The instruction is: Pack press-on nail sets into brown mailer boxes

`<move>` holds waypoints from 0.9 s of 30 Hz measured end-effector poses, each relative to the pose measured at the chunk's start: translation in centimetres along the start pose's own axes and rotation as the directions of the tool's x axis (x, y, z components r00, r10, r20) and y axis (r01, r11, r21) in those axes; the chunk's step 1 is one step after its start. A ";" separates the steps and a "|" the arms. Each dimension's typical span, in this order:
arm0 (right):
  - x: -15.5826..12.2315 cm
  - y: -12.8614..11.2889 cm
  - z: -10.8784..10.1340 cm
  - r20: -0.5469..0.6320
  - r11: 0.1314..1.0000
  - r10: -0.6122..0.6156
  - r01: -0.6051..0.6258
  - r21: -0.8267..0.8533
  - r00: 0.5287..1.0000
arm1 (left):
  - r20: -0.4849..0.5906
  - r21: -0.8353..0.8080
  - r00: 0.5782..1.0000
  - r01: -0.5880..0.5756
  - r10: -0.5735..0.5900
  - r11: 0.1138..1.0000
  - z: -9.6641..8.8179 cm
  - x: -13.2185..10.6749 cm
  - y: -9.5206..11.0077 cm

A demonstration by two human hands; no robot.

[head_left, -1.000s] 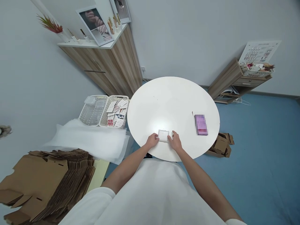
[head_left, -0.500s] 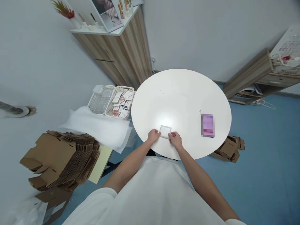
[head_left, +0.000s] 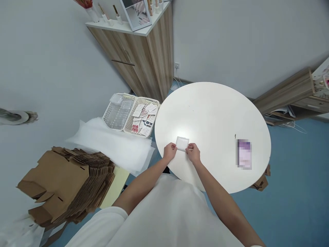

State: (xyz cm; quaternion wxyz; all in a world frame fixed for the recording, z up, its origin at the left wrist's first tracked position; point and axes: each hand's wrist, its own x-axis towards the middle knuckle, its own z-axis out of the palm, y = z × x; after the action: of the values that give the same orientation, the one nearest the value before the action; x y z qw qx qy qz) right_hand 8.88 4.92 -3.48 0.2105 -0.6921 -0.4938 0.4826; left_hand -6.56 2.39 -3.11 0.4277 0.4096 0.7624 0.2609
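A small, flat, square whitish translucent case (head_left: 182,143) is at the near left part of the round white table (head_left: 218,113). My left hand (head_left: 170,151) pinches its lower left corner between thumb and fingers. At the lower right corner, my right hand (head_left: 193,153) grips the case the same way. Whether the case rests on the tabletop or is slightly lifted, I cannot tell. What is inside it, if anything, is too small to make out.
A blurred-out purple item (head_left: 244,154) lies on the table's right side. To the left are a basket of clear plastic cases (head_left: 118,111), a basket of printed cards (head_left: 145,118), white foam sheets (head_left: 115,144) and stacked flat cardboard boxes (head_left: 69,185). A wooden cabinet (head_left: 138,58) stands behind.
My view has turned to the left, so the table and baskets appear farther right. Both hands keep hold of the case, which appears slightly straighter.
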 end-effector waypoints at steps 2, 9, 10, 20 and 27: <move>0.9 -2.1 1.9 0.015 1.000 -0.031 0.031 0.000 0.999 | -0.020 -0.001 1.000 -0.016 0.016 1.000 -2.0 1.4 -0.2; 4.1 -7.8 7.7 0.043 0.993 -0.107 0.105 0.052 0.993 | -0.144 -0.109 0.989 -0.046 0.030 0.993 -6.7 5.8 -1.5; 4.5 -8.3 8.3 0.041 0.993 -0.109 0.107 0.057 0.993 | -0.155 -0.130 0.987 -0.060 0.039 0.990 -7.0 6.2 -1.7; 6.9 -9.8 10.7 0.048 0.995 -0.084 0.081 0.055 0.995 | -0.124 -0.078 0.980 -0.165 0.155 0.983 -8.1 7.4 -2.3; 6.3 -9.7 10.0 0.061 0.992 -0.123 0.121 0.042 0.990 | -0.099 -0.151 0.983 -0.167 0.153 0.974 -8.6 7.1 -2.6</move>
State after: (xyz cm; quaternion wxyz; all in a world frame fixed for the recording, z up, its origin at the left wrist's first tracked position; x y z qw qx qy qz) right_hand -4.30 12.81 -3.38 0.2370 -0.6407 -0.5323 0.5000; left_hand -17.18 6.63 -3.95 0.4032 0.4227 0.7214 0.3718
